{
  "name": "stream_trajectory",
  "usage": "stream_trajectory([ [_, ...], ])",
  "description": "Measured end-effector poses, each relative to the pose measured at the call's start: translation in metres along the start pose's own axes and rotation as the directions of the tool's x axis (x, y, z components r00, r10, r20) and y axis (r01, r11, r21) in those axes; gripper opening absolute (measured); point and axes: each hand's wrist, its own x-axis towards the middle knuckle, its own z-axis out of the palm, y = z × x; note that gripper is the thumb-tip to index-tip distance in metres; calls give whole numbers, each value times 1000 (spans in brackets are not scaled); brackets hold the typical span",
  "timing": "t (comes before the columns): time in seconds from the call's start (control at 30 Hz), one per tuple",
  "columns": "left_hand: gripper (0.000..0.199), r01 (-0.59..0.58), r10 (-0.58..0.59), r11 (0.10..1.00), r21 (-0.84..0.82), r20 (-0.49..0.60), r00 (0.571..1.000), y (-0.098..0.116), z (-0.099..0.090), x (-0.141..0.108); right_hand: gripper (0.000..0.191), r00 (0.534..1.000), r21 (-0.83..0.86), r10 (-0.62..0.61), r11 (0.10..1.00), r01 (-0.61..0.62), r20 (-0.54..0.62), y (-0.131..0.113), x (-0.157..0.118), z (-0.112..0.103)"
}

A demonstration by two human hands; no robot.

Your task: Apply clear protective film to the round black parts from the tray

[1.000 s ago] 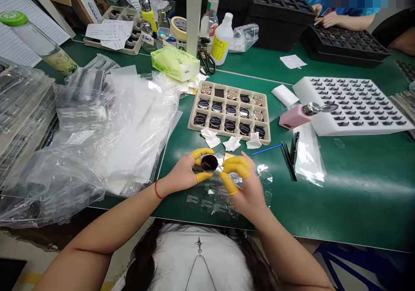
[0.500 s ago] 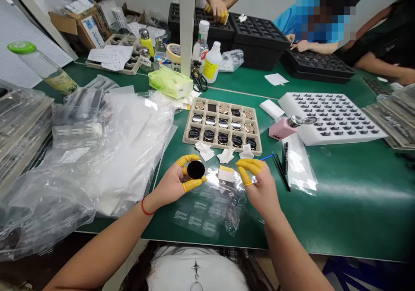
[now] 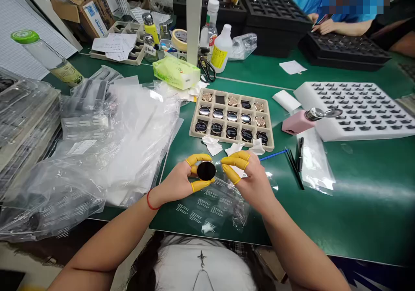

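My left hand point(image 3: 184, 174), in yellow finger cots, holds a round watch case point(image 3: 206, 170) by its rim, the glossy black face turned up. Close on its right is my right hand point(image 3: 248, 174), also in yellow finger cots, its fingertips pinched together; what is between them, if anything, cannot be made out. Beneath both hands lies a clear plastic sheet point(image 3: 202, 209) with printed labels. Just beyond, a beige compartment tray point(image 3: 271, 142) carries several watch cases, some black-faced, some rose-gold. Crumpled white wipes point(image 3: 212, 145) lie along the tray's near edge.
Clear plastic bags point(image 3: 136, 152) spread over the left side. A pink pump bottle point(image 3: 296, 122) stands beside a white foam tray point(image 3: 308, 93). Black sticks point(image 3: 295, 167) lie at right. Scissors point(image 3: 207, 68) and a white bottle point(image 3: 222, 51) are at the post. Co-workers' hands are at black trays behind.
My right hand has moved left toward the watch case, its fingers closer together. The small white-and-yellow block is now mostly hidden behind it. The whole view has shifted slightly.
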Motion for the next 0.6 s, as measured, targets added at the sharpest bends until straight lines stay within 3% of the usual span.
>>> stream_trajectory([
  [0.1, 45, -68, 67, 990, 126, 14, 998, -3, -1, 1, 10, 999, -25, -28, 999, 29, 20, -14, 0, -1],
  [0.27, 41, -163, 162, 948, 275, 28, 986, -10, -2, 1, 9, 998, -174, -55, 983, 55, 0, -18, 0, 9],
  [0.4, 41, -169, 162, 902, 397, 50, 985, -14, -2, 1, 6, 999, -223, -34, 974, 33, 0, -20, -1, 16],
  [0.5, 41, -138, 125, 919, 369, 59, 990, -15, 0, 3, 10, 999, -183, 23, 983, -15, 38, -15, 3, 17],
  [0.6, 41, -99, 89, 969, 225, 57, 994, -13, 2, 4, 13, 990, -93, 122, 989, -115, 70, 5, 9, 10],
])
